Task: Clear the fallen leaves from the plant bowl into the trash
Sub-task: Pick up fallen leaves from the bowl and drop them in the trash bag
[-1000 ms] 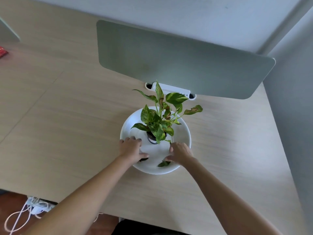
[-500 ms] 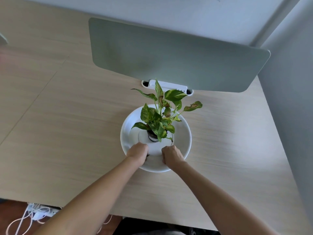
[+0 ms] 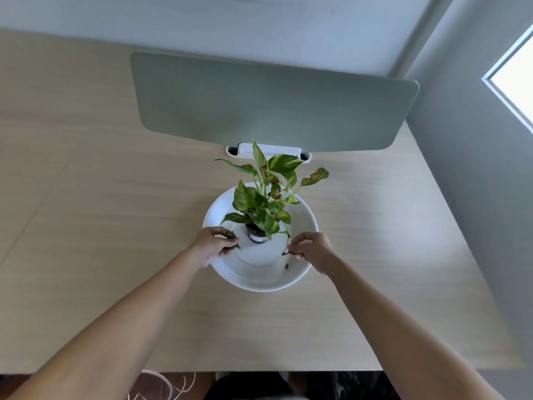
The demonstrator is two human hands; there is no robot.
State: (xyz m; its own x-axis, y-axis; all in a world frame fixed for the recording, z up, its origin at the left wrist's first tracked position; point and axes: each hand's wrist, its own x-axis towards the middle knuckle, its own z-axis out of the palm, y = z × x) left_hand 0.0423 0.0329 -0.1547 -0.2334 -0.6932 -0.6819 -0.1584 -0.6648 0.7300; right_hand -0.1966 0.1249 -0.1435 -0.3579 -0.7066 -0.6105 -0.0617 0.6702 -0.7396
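A white plant bowl stands on the wooden desk, with a small potted green plant upright in its middle. My left hand is over the bowl's left rim, fingers pinched on dark fallen leaves. My right hand is over the right side, pinching another dark leaf. One small leaf scrap lies loose on the bowl's inner wall below my right hand. No trash container is in view.
A grey-green divider panel on a white clamp stands just behind the bowl. The desk stretches left; a wall and a window close off the right. Cables lie on the floor below the desk's front edge.
Both hands closed on leaves at the bowl's front, then moved apart to its left and right sides, each with leaves pinched in it. The green leaf at the front rim is gone.
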